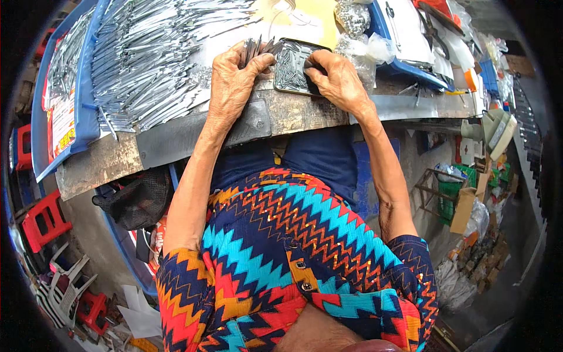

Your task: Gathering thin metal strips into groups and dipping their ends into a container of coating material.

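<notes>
My left hand (231,85) is closed around a small bundle of slim dark metal pieces (253,51), their pointed ends sticking up past the fingers. Just right of it lies a shallow dark rectangular tin (296,91) filled with short grey metal pieces (287,66). My right hand (340,82) reaches over the tin's right side with thumb and forefinger pinched together. Whatever those fingertips hold is hidden. To the left, a wide heap of long thin metal pieces (152,58) covers the worktable (305,111).
A blue tray (88,108) with more metal pieces stands at the table's left end. On the right are another blue tray (410,73), plastic bags (375,50) and dark pliers-like tools (433,32). A black mesh bag (141,202) sits below the table's front edge.
</notes>
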### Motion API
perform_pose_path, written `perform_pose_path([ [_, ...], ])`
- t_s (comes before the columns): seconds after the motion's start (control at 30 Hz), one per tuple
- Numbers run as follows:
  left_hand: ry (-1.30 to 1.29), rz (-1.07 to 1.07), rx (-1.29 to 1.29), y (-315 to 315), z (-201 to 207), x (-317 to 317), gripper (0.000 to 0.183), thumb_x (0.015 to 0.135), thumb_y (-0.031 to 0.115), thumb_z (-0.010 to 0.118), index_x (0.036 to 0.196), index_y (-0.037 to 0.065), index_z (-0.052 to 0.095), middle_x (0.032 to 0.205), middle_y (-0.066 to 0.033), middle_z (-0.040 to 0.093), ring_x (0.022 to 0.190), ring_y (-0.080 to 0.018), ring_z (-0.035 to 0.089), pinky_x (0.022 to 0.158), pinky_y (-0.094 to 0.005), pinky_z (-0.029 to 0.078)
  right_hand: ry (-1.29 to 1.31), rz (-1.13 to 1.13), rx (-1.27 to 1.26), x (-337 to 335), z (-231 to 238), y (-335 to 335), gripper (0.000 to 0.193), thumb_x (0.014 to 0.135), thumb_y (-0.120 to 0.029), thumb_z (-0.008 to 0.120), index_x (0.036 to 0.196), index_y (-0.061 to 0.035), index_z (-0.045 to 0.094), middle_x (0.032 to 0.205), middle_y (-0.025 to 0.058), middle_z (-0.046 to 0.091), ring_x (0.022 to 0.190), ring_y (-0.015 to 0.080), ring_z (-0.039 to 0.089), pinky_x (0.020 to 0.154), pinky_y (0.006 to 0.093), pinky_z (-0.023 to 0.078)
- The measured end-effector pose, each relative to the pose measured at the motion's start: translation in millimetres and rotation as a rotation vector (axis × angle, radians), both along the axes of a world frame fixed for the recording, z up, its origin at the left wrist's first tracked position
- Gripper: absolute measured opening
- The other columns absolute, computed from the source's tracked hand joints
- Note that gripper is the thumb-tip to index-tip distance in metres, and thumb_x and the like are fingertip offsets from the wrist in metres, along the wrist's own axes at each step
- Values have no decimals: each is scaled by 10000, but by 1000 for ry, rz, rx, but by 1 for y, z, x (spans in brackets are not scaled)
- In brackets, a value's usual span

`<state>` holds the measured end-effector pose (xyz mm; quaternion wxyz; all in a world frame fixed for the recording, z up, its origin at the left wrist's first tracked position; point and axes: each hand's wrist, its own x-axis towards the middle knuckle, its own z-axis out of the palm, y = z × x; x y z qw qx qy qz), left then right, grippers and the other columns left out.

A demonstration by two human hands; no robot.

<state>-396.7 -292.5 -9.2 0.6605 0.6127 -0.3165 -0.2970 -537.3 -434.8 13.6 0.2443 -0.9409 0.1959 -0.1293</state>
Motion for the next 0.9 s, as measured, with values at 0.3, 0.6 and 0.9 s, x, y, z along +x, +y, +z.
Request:
perform_pose_path([
  [0.3,0,-10,-3,-1,1,0,219,812,152,642,940,-23,608,788,-65,651,681,-100,595,639,-220,479,79,45,-77,4,-2,-4,192,771,-152,573,790,35,530,700,210,544,686,378,541,622,418,417],
  [0.6,-41,-6,12,-1,-4,3,255,803,170,654,961,-27,615,787,-62,650,676,-88,588,632,-218,475,142,170,-294,15,3,2,123,740,-88,539,741,18,476,699,200,536,706,387,540,615,442,416],
  [0.9,-56,4,31,0,-1,2,241,792,168,664,932,-24,623,762,-43,641,671,-77,571,621,-210,460,371,367,-242,35,20,-12,158,679,-92,532,722,49,475,734,234,539,757,394,536,675,453,410],
])
